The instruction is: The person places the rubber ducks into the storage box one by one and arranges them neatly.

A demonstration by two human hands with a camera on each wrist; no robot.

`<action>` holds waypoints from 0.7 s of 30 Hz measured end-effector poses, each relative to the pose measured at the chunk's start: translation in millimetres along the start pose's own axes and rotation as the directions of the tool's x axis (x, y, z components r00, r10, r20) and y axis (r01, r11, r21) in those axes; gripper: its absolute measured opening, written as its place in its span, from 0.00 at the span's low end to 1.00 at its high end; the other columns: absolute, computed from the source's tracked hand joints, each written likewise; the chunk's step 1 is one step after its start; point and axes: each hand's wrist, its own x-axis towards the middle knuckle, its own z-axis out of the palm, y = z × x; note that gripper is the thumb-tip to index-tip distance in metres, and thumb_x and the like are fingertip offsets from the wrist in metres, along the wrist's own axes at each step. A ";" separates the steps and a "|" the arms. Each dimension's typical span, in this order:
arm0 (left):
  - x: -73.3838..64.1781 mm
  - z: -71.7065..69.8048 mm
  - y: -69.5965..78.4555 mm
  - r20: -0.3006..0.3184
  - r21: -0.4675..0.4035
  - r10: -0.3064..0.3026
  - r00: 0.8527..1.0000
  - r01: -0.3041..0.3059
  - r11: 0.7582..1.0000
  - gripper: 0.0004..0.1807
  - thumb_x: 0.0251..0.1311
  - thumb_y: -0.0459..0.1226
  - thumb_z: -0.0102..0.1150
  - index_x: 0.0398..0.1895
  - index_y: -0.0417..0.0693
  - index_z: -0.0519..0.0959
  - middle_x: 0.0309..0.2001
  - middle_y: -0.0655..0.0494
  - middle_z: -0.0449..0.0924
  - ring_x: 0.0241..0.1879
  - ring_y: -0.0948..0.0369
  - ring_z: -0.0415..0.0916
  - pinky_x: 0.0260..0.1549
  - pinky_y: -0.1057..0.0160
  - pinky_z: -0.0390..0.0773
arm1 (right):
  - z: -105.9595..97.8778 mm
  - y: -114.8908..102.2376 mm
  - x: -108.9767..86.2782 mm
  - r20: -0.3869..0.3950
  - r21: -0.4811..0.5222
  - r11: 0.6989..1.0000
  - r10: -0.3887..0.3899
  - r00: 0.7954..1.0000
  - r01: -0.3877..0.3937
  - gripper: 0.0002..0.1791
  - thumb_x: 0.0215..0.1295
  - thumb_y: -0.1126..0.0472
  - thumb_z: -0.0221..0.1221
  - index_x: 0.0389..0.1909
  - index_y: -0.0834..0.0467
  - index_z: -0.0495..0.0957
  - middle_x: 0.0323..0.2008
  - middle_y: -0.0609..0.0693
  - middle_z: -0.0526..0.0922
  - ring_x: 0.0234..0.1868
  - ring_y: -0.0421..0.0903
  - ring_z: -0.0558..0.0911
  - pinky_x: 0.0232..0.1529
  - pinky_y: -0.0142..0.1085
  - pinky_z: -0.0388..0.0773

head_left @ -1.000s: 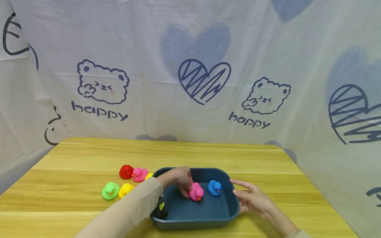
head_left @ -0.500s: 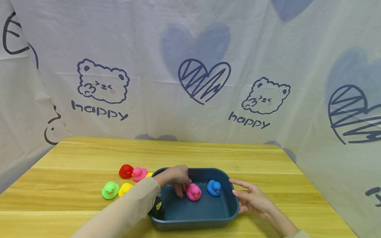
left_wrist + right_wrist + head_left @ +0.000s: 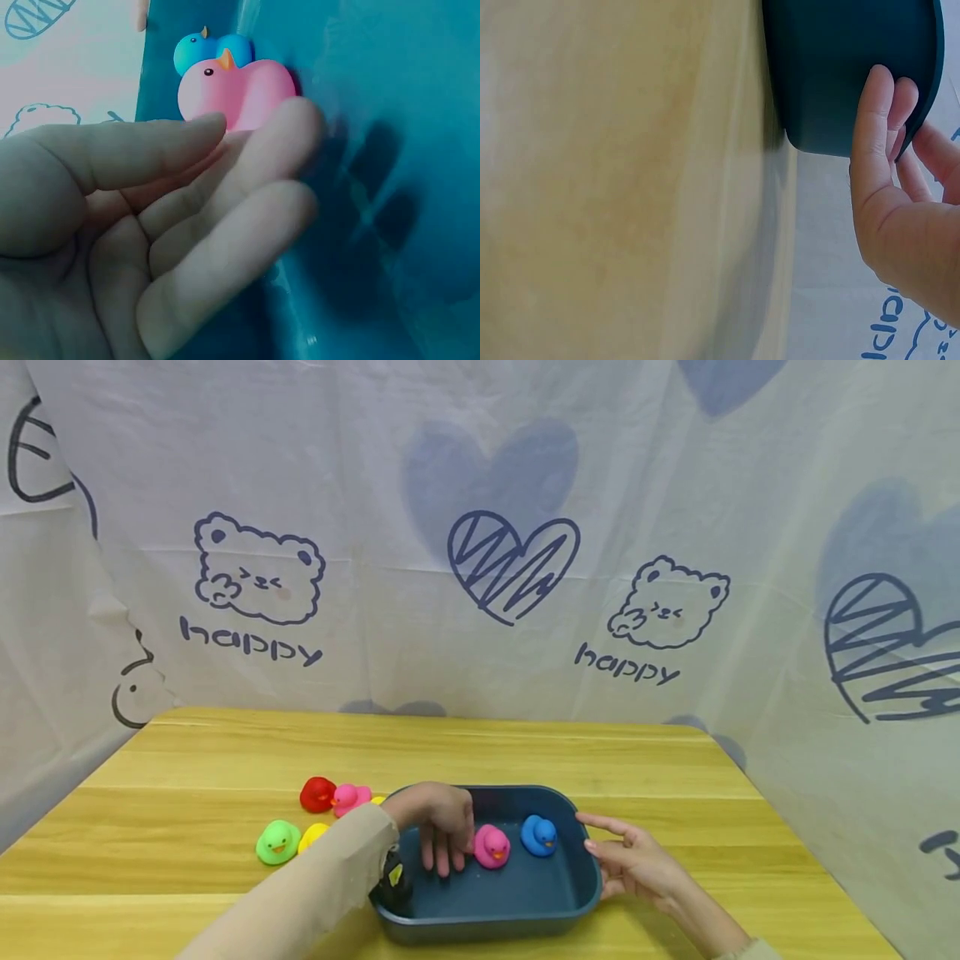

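My left hand (image 3: 442, 828) is inside the dark blue tub (image 3: 487, 925), its fingers pointing down and loosely extended, with nothing gripped. Right beside its fingers sits a pink rubber duck (image 3: 492, 847) on the tub's floor. In the left wrist view the thumb and fingers overlap the lower part of this pink duck (image 3: 240, 94), and a blue duck shows behind it. That blue rubber duck (image 3: 539, 836) stands near the tub's right end. My right hand (image 3: 637, 864) holds the right end wall, thumb at the rim; the right wrist view shows fingers (image 3: 874, 127) against the outer wall.
Left of the tub, on the wooden table (image 3: 187, 777), are a red duck (image 3: 318, 794), another pink duck (image 3: 350, 798), a green duck (image 3: 277, 842) and yellow ducks partly hidden by my left sleeve (image 3: 315, 881). A printed cloth (image 3: 390, 668) hangs behind the table.
My left hand has let go of the pink duck and moved slightly left, its fingers loosening. The duck now stands on the tub's floor. My right hand stays at the rim.
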 end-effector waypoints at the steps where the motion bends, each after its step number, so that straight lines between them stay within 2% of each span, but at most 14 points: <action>1: 0.0 -0.2 -0.6 0.010 -0.011 0.005 1.000 -0.005 1.000 0.07 0.57 0.29 0.53 0.26 0.35 0.79 0.22 0.44 0.80 0.19 0.55 0.79 0.17 0.58 0.78 | 0.0 0.1 0.1 -0.003 -0.001 1.000 0.001 1.000 -0.001 0.29 0.64 0.64 0.51 0.65 0.64 0.54 0.27 0.53 0.81 0.24 0.45 0.81 0.28 0.40 0.79; 5: 1.1 -1.1 -2.4 0.044 -0.057 0.017 0.999 -0.014 0.998 0.06 0.57 0.29 0.53 0.33 0.37 0.80 0.24 0.45 0.81 0.20 0.55 0.79 0.17 0.58 0.78 | 0.0 0.5 0.4 -0.014 -0.007 1.000 0.005 1.000 -0.005 0.29 0.64 0.63 0.51 0.65 0.63 0.55 0.28 0.54 0.81 0.25 0.45 0.81 0.29 0.41 0.79; 12: 3.0 -0.1 -2.3 0.070 -0.085 -0.001 0.998 0.007 0.996 0.12 0.57 0.29 0.53 0.45 0.41 0.78 0.25 0.45 0.81 0.19 0.55 0.79 0.18 0.57 0.78 | -0.1 0.7 0.5 -0.019 -0.007 1.000 0.005 1.000 -0.005 0.28 0.64 0.63 0.51 0.64 0.63 0.56 0.29 0.55 0.81 0.26 0.46 0.81 0.30 0.42 0.78; 17: 3.0 -0.5 -1.8 0.047 -0.077 -0.007 0.999 0.011 0.997 0.15 0.57 0.30 0.54 0.48 0.41 0.76 0.25 0.45 0.81 0.18 0.56 0.78 0.17 0.58 0.78 | 0.3 0.5 0.5 -0.023 -0.011 1.000 0.006 1.000 -0.006 0.28 0.64 0.63 0.51 0.64 0.63 0.57 0.31 0.57 0.81 0.27 0.47 0.82 0.30 0.42 0.78; 21: -1.3 -1.1 1.5 -0.005 -0.042 0.008 1.000 -0.009 0.999 0.13 0.57 0.31 0.55 0.45 0.41 0.78 0.24 0.46 0.80 0.17 0.57 0.77 0.15 0.59 0.77 | 0.2 0.4 0.4 -0.021 -0.008 1.000 0.006 1.000 -0.006 0.28 0.65 0.64 0.50 0.65 0.63 0.56 0.30 0.56 0.81 0.27 0.47 0.82 0.30 0.42 0.78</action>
